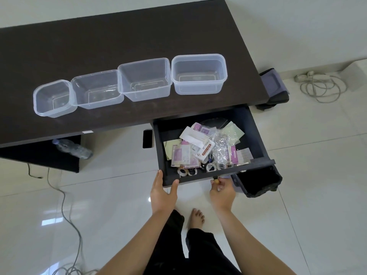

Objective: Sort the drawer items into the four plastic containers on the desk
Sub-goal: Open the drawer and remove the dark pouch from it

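Note:
A dark drawer (258, 133) stands pulled out from under the desk, full of mixed items: a sticky note pack (206, 150), purple packets (183, 156), crumpled clear plastic (221, 147), tape rolls (210, 167) and green paper sheets (233, 132). Several clear plastic containers stand in a row on the desk: a small one (52, 99), then a second (97, 90), a third (144, 79) and a fourth (198, 73), all without contents. My left hand (163, 192) holds the drawer's front left corner. My right hand (222, 190) pinches the small key or knob under the drawer front.
The dark desk (99, 44) spans the upper view. A black-lined bin (260, 181) stands right of the drawer. A water bottle (73, 148) lies on a low shelf, a phone (147, 138) beside the drawer. Cables (65, 205) run across the white floor tiles; another coil (321, 86) lies at right.

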Demonstrator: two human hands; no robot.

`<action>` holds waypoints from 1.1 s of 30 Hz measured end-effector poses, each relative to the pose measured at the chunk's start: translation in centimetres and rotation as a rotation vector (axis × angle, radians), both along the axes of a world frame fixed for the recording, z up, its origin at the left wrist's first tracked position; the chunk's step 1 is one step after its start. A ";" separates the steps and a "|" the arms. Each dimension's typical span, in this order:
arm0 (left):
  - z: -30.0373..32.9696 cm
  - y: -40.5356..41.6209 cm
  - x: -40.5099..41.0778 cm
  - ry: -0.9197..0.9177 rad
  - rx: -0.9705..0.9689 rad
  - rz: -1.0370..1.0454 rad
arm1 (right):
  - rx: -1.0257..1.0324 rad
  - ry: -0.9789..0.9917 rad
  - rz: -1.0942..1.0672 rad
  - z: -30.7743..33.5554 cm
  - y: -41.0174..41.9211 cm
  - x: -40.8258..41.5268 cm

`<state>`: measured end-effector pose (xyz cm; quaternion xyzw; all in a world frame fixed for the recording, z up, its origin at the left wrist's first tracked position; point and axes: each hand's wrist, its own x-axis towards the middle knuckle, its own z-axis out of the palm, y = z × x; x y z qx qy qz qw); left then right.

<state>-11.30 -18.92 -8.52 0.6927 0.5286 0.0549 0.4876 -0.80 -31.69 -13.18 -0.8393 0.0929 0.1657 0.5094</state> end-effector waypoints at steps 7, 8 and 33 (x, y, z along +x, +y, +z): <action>-0.1 -1.5 -2.3 0.049 -0.021 -0.045 | -0.019 0.060 -0.035 -0.4 -1.9 -2.5; -0.2 -1.7 -2.4 0.058 -0.021 -0.053 | -0.019 0.065 -0.039 -0.4 -2.1 -2.6; -1.9 3.8 11.4 0.349 0.213 -0.815 | -0.513 -0.074 0.742 4.3 2.1 11.7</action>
